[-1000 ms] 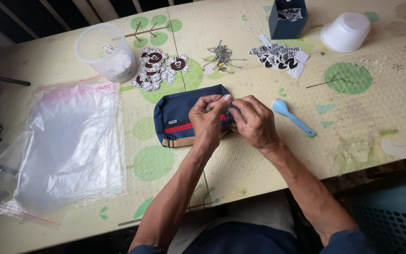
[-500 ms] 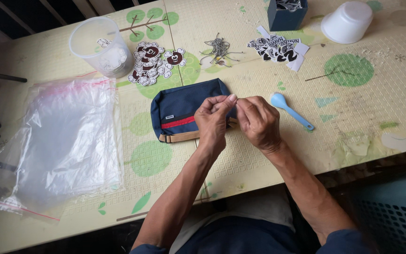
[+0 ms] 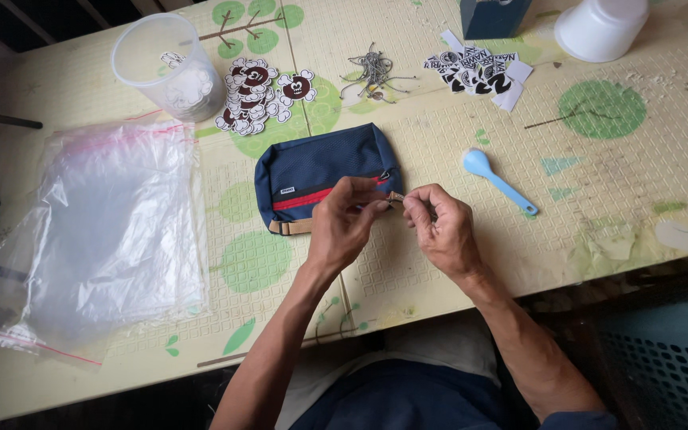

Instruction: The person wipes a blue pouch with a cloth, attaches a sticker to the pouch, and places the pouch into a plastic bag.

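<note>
Nearest, the left hand (image 3: pixel 345 225) and right hand (image 3: pixel 439 231) pinch shut on a small tan zip tab (image 3: pixel 394 197); a slip would likely lose it. Beyond, the navy pouch (image 3: pixel 320 171) lies flat on the worktop (image 3: pixel 599 215), long axis left-right, zip end rightward.

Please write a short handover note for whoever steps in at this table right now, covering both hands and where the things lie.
Left hand: fingers pinched at the right end of the navy pouch, by its red zipper.
Right hand: pinching a small tan piece at the same corner; what it is cannot be told.
Pouch lies flat on the table.
Nearby: blue spoon, pile of metal hooks, round stickers, clear tub, plastic bags.
Done: pouch looks zipped shut.
Left: the piece is not clearly attached yet.
</note>
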